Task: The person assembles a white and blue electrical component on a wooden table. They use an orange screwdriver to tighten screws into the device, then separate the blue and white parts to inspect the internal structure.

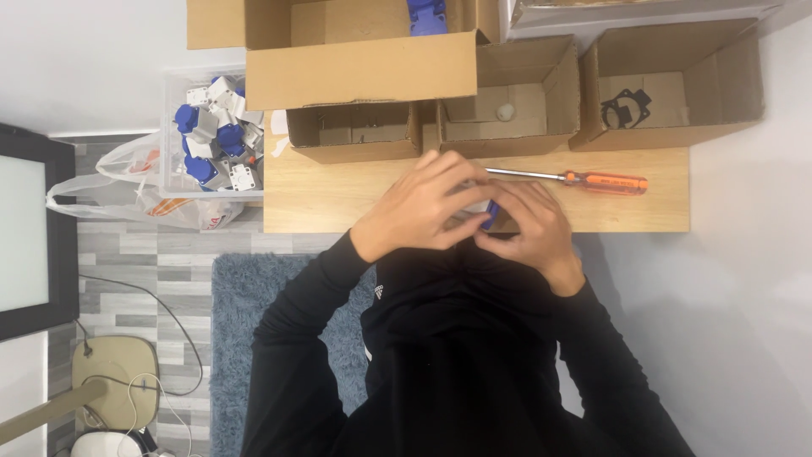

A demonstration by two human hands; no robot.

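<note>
- At the far left stands a dark-framed panel (25,228) with a pale middle, over a grey wood-look floor (127,254).
- Low on the floor sits a beige stand (114,377) with thin cables looping round it.
- A clear plastic bag (139,190) lies on the floor, just beside a clear bin (173,127) full of blue and white parts (218,135).
- A blue fluffy rug (241,313) lies under the person, next to the worktop (338,199), which is light wood.
- The left hand (419,207) curls over a small blue and white part (486,211); its fingers (457,173) are bent and pressed close on top of it.
- The part is just above the near edge of the worktop, between both hands (most of it is hidden).
- The right hand (533,224) cups the part from the other side, fingers wrapped close round it.
- Both arms wear black sleeves (304,322).
- An orange-handled screwdriver (584,179) lies flat on the worktop, just behind the right hand.
- Open cardboard boxes stand along the back: a big one (364,72), a small one (355,140), a middle one (550,93) with a little pale round thing (505,111), and a right one (677,85) with a black flat piece (626,107) inside.
- White wall fills the right side (753,254).
</note>
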